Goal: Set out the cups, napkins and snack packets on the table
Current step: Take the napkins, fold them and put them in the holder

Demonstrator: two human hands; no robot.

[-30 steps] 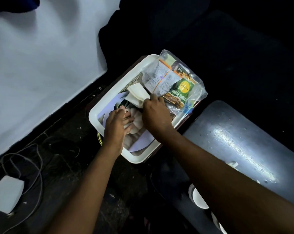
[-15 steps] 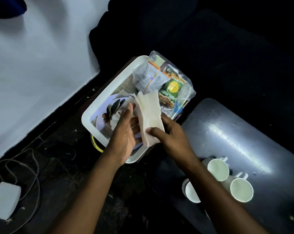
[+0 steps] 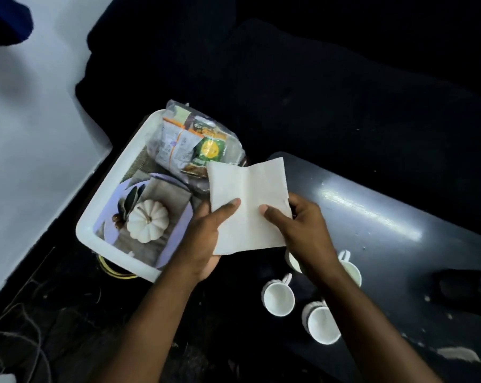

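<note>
Nearest us, three white cups [image 3: 278, 297] sit upright on the dark counter [image 3: 399, 244], close together at its near left edge; a fourth is half hidden under our right arm. Just beyond them we have the napkin [image 3: 247, 208] up in both hands, above the gap between tray and counter. Our left hand [image 3: 206, 239] pinches its left side, thumb on top and fingers underneath; our right hand [image 3: 303, 228] does the same on the right edge, thumb pressed on the paper. Both sets of fingers are closed on it. It looks like thin, soft paper with a fold down the middle, very light, so we'd say it will flop and tear easily: hold it by the edges and lay it flat, don't drag it. Further out, the white tray [image 3: 114, 183] rests left of the counter, a pumpkin picture on its floor. At its far end lies the clear bag of packets [image 3: 195, 145], not yet set out. It looks crinkly and slippery; grip the bag's body, not a corner.
</note>
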